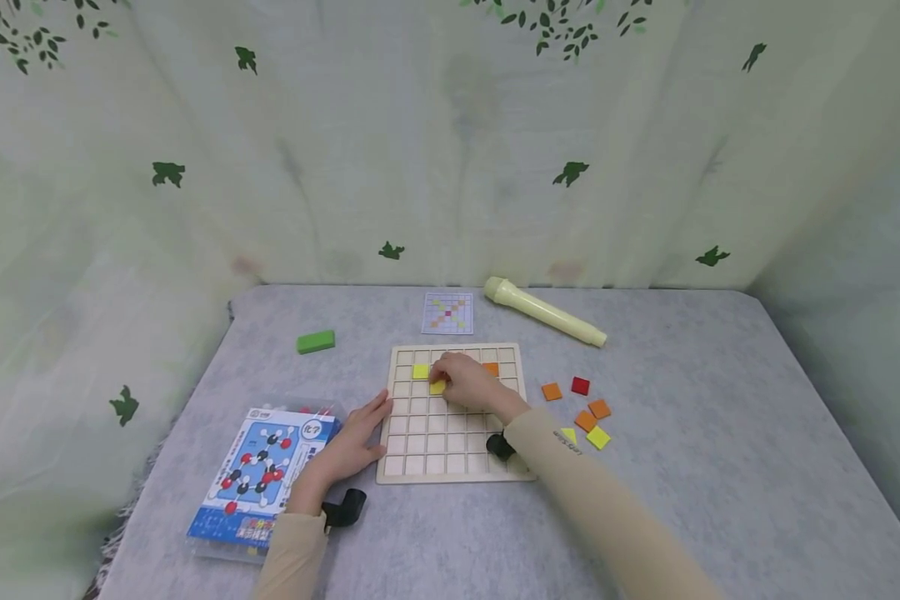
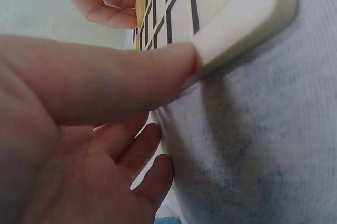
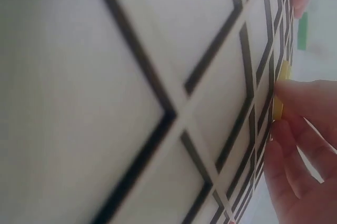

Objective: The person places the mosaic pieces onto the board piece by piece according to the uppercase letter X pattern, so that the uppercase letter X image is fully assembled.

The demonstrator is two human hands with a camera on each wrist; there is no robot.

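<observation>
Head view: right hand [image 1: 467,382] pinches yellow tile [image 1: 438,387] on board [image 1: 450,467]; left hand [image 1: 354,442] flat against board's left edge.

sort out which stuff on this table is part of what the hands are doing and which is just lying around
In use:
grid board, steadied by the left hand
yellow tile under the right hand
placed yellow tile and orange tile
loose tiles
pattern card

Lying about:
green block
pale tube
blue box
</observation>
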